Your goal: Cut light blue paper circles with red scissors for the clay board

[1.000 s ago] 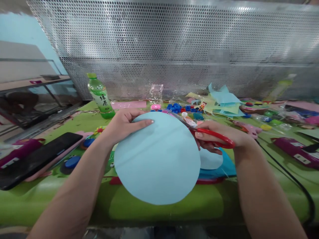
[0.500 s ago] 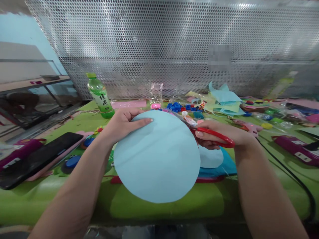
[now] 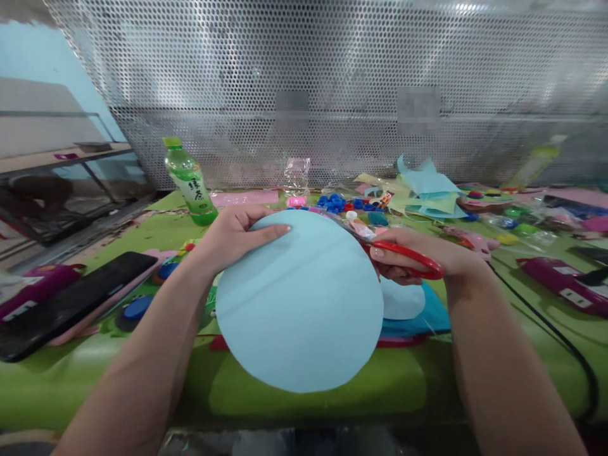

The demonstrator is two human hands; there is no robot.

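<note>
A round sheet of light blue paper [image 3: 304, 304] is held up in front of me, over the table's front edge. My left hand [image 3: 237, 237] pinches its upper left rim, thumb on the near face and fingers behind. My right hand [image 3: 403, 256] grips a pair of scissors with red handles [image 3: 418, 258]. Their blades lie along the paper's upper right edge, partly hidden behind it. Behind the disc at the right, another light blue paper piece [image 3: 403, 299] lies on a darker blue sheet [image 3: 434, 313].
A green tea bottle [image 3: 192, 187] stands at back left. A black phone [image 3: 76, 304] lies at left. Blue bottle caps [image 3: 332, 202] and crumpled paper sheets [image 3: 430, 187] are at the back, before a perforated metal panel [image 3: 332, 76]. A black cable [image 3: 546, 329] runs along the right.
The paper disc has tilted very slightly, its lower edge sitting a little lower. My right hand and the scissors have shifted slightly left. The left hand keeps its hold.
</note>
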